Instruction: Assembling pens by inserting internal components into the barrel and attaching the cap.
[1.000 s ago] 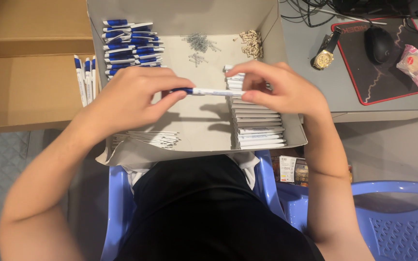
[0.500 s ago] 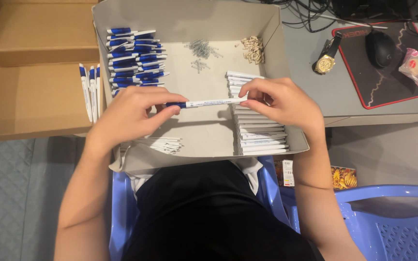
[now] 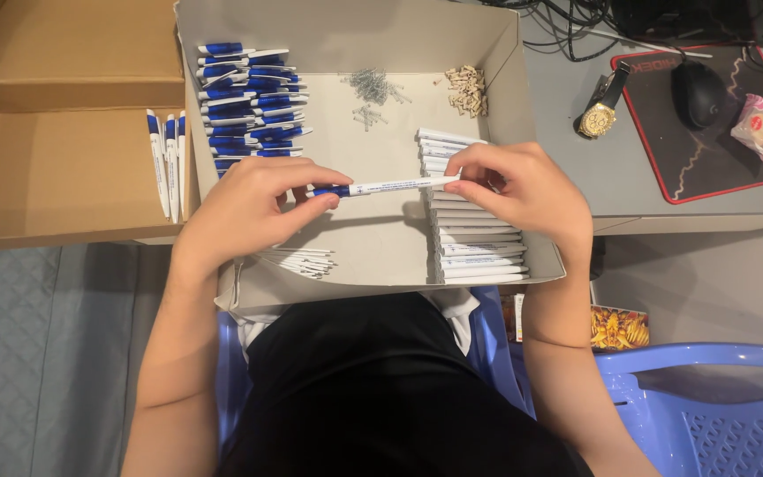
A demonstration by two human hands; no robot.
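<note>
White-and-blue pen (image 3: 386,186) held level over our cardboard tray (image 3: 346,35).
Our left hand (image 3: 253,208) pinches its blue tip; our right hand (image 3: 514,185) grips the white end.

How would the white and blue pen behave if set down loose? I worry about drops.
The pen looks round and slim, so it would probably roll. Held level between left hand and right hand without sagging, it seems stiff and likely light.
</note>
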